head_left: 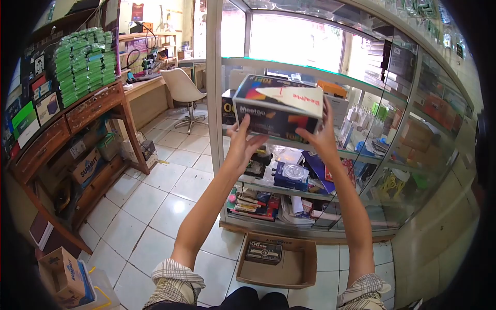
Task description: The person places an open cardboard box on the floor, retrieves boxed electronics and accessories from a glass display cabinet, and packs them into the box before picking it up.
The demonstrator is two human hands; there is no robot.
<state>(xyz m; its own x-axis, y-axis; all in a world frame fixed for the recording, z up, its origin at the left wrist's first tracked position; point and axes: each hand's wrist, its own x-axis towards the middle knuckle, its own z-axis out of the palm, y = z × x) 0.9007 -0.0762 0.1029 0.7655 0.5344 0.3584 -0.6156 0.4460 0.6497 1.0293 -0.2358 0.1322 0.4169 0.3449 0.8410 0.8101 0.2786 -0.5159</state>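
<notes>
Both my hands hold up a dark cardboard box [276, 106] with "Meetoo" printed on its front and a white label with red writing on top. My left hand [242, 146] supports its lower left corner from below. My right hand [323, 133] grips its right end. The box is raised in front of a glass display cabinet [361, 82], level with its upper shelf.
The cabinet shelves carry boxes, books and small packets. An open cardboard tray [299, 268] with a small black box [264, 252] lies on the tiled floor below. A wooden desk [77, 119] with stacked green packets stands left, a white chair [182, 89] behind.
</notes>
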